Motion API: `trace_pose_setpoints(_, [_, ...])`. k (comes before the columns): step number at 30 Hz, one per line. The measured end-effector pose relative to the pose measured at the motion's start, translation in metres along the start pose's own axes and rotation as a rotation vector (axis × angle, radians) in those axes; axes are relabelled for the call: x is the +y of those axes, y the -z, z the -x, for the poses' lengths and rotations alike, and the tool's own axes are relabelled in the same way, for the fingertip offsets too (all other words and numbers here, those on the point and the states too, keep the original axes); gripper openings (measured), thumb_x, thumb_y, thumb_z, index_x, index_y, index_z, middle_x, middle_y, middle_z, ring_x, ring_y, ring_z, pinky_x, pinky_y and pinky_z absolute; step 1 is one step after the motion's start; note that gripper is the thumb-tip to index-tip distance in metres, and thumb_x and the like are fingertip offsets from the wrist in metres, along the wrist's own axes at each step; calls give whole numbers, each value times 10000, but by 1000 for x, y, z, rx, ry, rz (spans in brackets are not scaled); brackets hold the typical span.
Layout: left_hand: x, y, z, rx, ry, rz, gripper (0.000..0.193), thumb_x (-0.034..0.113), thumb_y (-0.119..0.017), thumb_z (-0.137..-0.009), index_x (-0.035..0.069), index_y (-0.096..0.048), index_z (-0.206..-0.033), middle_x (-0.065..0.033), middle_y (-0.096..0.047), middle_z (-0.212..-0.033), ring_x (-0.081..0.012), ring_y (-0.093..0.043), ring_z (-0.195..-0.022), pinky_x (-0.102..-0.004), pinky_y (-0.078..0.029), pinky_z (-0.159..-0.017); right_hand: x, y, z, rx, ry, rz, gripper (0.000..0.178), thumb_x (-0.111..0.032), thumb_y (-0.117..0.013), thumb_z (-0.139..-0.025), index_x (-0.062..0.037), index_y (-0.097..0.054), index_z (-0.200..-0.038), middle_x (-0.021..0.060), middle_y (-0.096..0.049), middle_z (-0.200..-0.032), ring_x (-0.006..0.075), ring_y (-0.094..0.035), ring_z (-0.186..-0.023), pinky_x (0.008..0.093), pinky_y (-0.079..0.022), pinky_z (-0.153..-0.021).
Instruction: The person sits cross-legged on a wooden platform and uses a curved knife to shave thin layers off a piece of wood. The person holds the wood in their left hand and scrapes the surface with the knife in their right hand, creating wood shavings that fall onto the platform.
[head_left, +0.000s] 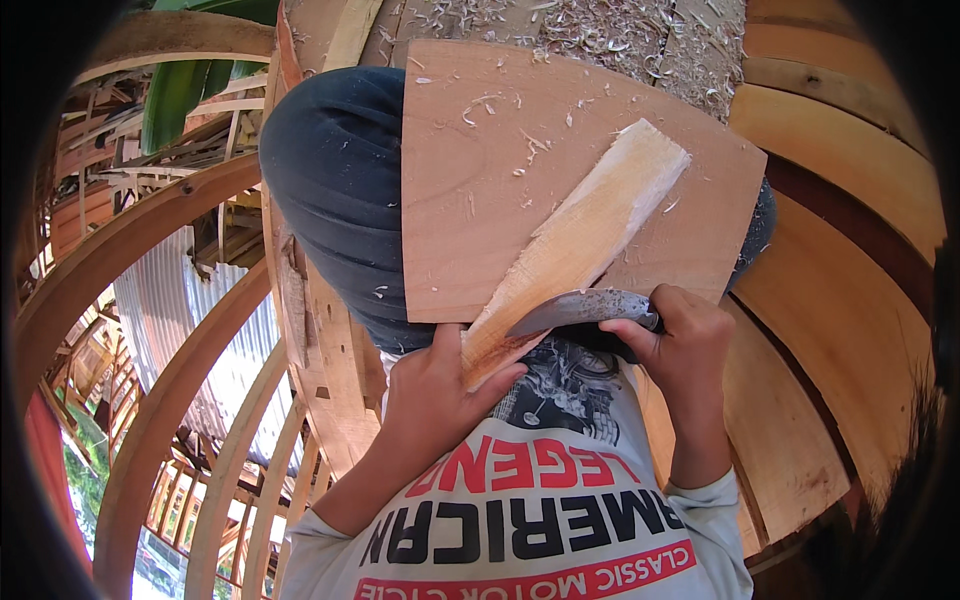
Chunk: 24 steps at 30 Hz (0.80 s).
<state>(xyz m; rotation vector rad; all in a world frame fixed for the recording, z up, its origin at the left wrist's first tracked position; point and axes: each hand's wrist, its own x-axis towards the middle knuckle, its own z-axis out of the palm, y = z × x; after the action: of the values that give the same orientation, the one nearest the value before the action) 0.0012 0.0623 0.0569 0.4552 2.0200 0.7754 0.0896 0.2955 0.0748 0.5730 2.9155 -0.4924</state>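
Observation:
A long, pale piece of wood (585,237) lies slantwise over a flat brown board (470,170) that rests on my lap. My left hand (437,395) grips the near, narrower end of the piece, thumb on one side and fingers on the other. In my right hand (682,330) is a knife with a curved, spotted metal blade (590,306); my fingers wrap its handle, which is mostly hidden. The blade's tip crosses the wood close to my left hand, where a darker cut patch shows.
Curled shavings (610,40) cover the planks beyond the board, and a few lie on the board. Wide wooden slats (830,150) run along the right. A wooden railing (150,430) curves at the left, with corrugated metal sheets (205,340) and stacked timber below it.

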Motion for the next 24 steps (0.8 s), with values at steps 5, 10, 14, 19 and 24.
trace_pose_setpoints(5, [-3, 0, 3, -1, -10, 18, 632, 548, -619, -816, -48, -483, -976, -229, -615, -654, -390, -642, -599, -417, -508, -538, 3, 5, -1, -13, -38, 58, 558, -566, -754, -616, -70, -503, -562, 82, -472, -496, 262, -516, -439, 340, -385, -416])
trace_pose_setpoints(10, [-6, -1, 1, 31, -59, -24, 614, 546, -612, -825, -37, -479, -967, -210, -609, -633, -373, -641, -585, -413, -502, -527, 23, 6, -14, 199, -217, 11, 607, -564, -674, -754, -33, -453, -559, 113, -412, -487, 248, -359, -435, 317, -337, -428])
trace_pose_setpoints(14, [-11, 6, 12, -123, 24, -77, 615, 556, -612, -820, -28, -480, -962, -210, -611, -646, -371, -646, -607, -414, -506, -546, 118, 84, -22, 434, -732, -71, 606, -514, -511, -928, -55, -342, -572, -40, -265, -548, 85, -252, -534, 307, -202, -457])
trace_pose_setpoints(19, [-11, -4, 2, -22, -18, 3, 615, 566, -619, -809, -21, -489, -938, -211, -612, -651, -356, -652, -609, -398, -508, -543, 43, 47, -12, 209, -434, -303, 586, -471, -619, -867, 2, -398, -602, 23, -325, -511, 136, -304, -508, 304, -269, -464])
trace_pose_setpoints(24, [-9, 3, 4, -46, 2, -74, 609, 565, -635, -796, -16, -514, -932, -189, -628, -661, -346, -658, -606, -388, -512, -545, -8, 12, 7, -128, -262, -235, 525, -483, -703, -761, -3, -565, -598, 142, -510, -507, 287, -535, -444, 354, -400, -443])
